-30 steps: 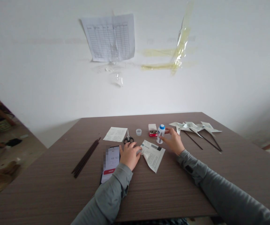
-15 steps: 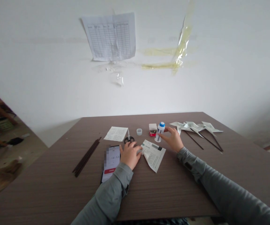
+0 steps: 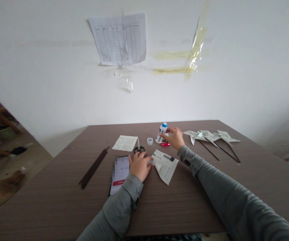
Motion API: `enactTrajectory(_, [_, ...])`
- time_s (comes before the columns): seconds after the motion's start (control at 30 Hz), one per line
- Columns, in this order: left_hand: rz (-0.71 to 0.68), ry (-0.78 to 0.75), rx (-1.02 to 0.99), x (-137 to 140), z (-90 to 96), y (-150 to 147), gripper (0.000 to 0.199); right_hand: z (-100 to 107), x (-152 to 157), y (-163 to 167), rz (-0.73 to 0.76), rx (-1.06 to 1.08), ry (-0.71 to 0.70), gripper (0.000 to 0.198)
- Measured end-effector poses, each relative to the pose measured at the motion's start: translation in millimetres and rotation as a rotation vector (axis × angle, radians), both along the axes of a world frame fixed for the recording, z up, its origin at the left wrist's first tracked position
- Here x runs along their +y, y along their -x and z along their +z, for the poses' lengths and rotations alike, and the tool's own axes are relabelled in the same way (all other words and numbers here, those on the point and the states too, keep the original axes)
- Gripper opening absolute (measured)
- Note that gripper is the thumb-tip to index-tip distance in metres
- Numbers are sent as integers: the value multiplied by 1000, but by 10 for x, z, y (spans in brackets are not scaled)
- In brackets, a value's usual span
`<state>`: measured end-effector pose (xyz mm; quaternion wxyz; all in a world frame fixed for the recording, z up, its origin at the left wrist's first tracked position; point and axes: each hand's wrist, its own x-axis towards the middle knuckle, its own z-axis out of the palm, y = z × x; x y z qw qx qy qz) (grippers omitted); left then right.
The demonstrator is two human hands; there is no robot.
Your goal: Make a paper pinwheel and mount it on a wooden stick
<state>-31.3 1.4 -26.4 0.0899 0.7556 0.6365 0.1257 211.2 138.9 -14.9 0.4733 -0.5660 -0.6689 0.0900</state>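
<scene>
I have the white, blue-capped bottle (image 3: 161, 132) leaning, pinched between the fingers of the right hand (image 3: 176, 139), which reaches forward, the red box (image 3: 166, 144) partly hidden behind them. My left hand (image 3: 140, 165) lies palm down, fingers spread, the printed paper (image 3: 166, 168) at its fingertips.

Phone screen (image 3: 121, 171): digits ending 53. Print on bottle (image 3: 161, 132), wall sheet (image 3: 118, 42) unreadable.

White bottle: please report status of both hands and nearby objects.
Right hand gripping white bottle, tilted. Left hand palm-down at left edge of printed paper. Red box partly behind right hand.
</scene>
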Motion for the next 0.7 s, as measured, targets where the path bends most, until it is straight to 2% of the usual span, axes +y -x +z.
enactTrajectory(0.1, [-1,13,6,-3,33,3,39,11,53,109,-10,-35,38,38])
enactTrajectory(0.3, [20,96,25,-20,185,-36,36,-5,59,226,-4,-111,160,19])
enactTrajectory(0.43, [26,108,7,-40,235,-55,38,-1,46,289,-4,-156,194,16])
enactTrajectory(0.57, [19,105,4,-45,212,-45,39,-19,44,313,-5,-172,206,17])
enactTrajectory(0.7, [-11,67,-7,-22,107,0,41,-67,51,289,0,-171,204,18])
